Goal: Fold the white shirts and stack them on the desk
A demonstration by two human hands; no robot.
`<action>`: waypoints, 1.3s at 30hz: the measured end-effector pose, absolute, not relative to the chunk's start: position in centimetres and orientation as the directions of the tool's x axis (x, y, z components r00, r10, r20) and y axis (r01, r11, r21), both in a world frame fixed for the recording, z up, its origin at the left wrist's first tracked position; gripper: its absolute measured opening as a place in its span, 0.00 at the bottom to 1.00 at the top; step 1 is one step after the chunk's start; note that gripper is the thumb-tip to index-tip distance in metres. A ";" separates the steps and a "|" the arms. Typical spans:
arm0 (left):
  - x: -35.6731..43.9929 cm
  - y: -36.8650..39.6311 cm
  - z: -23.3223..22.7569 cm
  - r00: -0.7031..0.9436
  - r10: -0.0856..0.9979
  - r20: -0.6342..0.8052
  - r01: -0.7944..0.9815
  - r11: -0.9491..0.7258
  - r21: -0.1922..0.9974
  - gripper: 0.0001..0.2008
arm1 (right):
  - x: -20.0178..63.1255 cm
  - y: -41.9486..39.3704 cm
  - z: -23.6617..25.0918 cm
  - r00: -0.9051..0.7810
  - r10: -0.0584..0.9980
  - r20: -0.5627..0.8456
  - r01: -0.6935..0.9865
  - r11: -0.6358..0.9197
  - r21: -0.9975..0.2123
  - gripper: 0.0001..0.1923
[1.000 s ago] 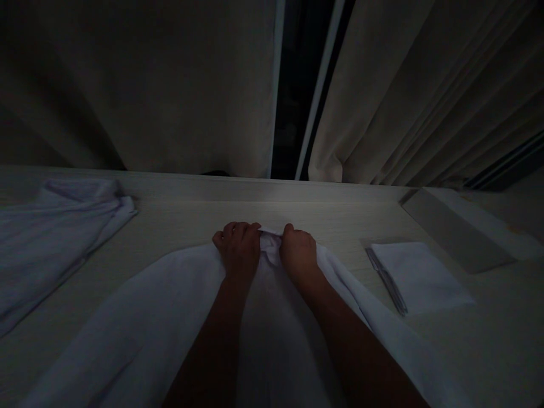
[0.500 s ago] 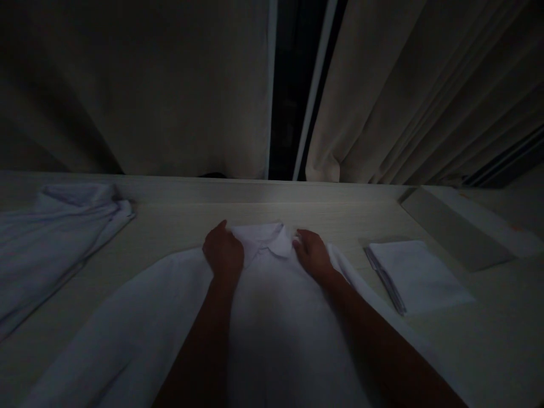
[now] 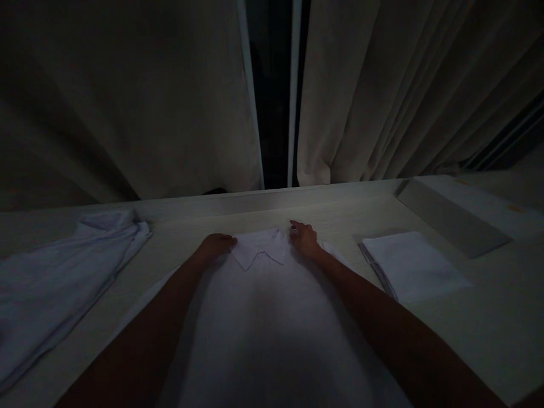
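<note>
While your hands were apart at the two ends of the collar, your left hand had its fingertips on one end and your right hand sat just beside the other, index finger out. Too dark to tell whether either was gripping cloth. White shirt lay front up on the pale tabletop, collar at the far end, body running back between your forearms. Main risk, my read: a one-sided tug could have skewed the collar and rucked the front. Your forearms covered the shirt's sides, so a crease there could have gone unnoticed. Farther out, a loosely laid white garment was on the left; a wide left reach could have bunched it. Folded cloth and box were on the right; a stray elbow could have shifted the cloth's layers.
</note>
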State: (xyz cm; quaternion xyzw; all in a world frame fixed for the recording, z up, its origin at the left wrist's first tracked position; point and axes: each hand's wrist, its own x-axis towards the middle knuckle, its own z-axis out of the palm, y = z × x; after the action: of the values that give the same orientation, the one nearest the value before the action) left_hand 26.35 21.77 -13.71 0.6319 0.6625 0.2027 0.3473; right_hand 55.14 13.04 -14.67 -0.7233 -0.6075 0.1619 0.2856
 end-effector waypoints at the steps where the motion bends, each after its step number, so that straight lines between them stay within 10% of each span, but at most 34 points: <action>1: 26.1 22.0 -13.6 0.039 0.975 -0.220 0.677 0.137 0.723 0.14 | 55.0 13.8 -14.5 0.212 0.977 0.035 0.745 -0.138 -0.653 0.19; 10: 25.3 22.0 -14.7 0.051 0.980 -0.191 0.576 0.128 0.808 0.17 | 55.4 16.9 -14.6 0.109 0.986 -0.129 0.586 -0.169 -0.792 0.12; 17: 24.4 21.0 -13.0 0.009 1.000 0.004 0.658 -0.009 0.753 0.23 | 57.3 11.9 -12.8 0.202 0.977 0.068 0.726 -0.102 -0.680 0.15; 23: 18.6 10.7 -15.6 0.333 0.930 0.157 0.878 -0.366 0.307 0.32 | 59.2 2.9 -14.8 -0.247 0.962 0.119 0.942 0.268 -0.202 0.26; 28: 15.6 3.2 -16.6 0.429 0.898 0.103 0.903 -0.430 -0.005 0.33 | 58.1 1.0 -14.2 -0.203 0.978 0.048 0.971 0.207 -0.115 0.31; 39: 20.9 -17.1 -18.5 0.453 0.856 0.250 0.884 -0.468 -0.002 0.36 | 52.4 -17.3 -16.1 -0.119 0.992 0.051 0.977 0.126 -0.172 0.36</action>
State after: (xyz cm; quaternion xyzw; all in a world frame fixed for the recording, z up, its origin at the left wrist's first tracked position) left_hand 20.90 -17.11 -18.46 0.8499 0.5116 0.1074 -0.0660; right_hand 52.43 -17.28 -16.07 -0.6594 -0.7464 0.0475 0.0765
